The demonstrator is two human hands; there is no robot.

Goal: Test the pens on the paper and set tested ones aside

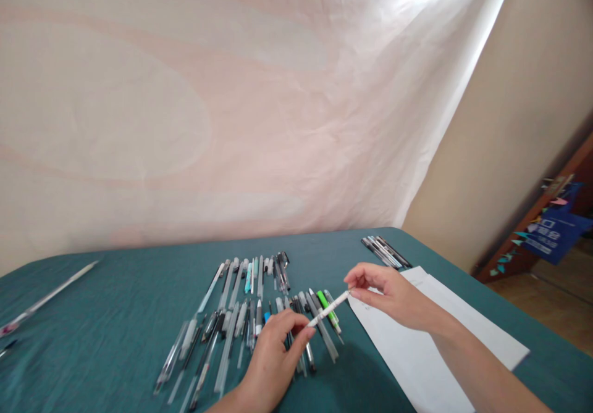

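A thin white pen (328, 308) is held level above the table between both hands. My left hand (274, 356) pinches its near end with thumb and fingers. My right hand (388, 292) pinches its far end with the fingertips. Under and behind the hands lies a spread of several pens (241, 320) on the teal tablecloth, clear, white, black and one bright green (327, 309). A white sheet of paper (417, 345) lies under my right forearm.
A small bundle of dark pens (385, 251) lies at the far right of the teal table (111, 314). One long white pen (50, 296) lies alone at the far left. A pale cloth hangs behind the table; a doorway is at the right.
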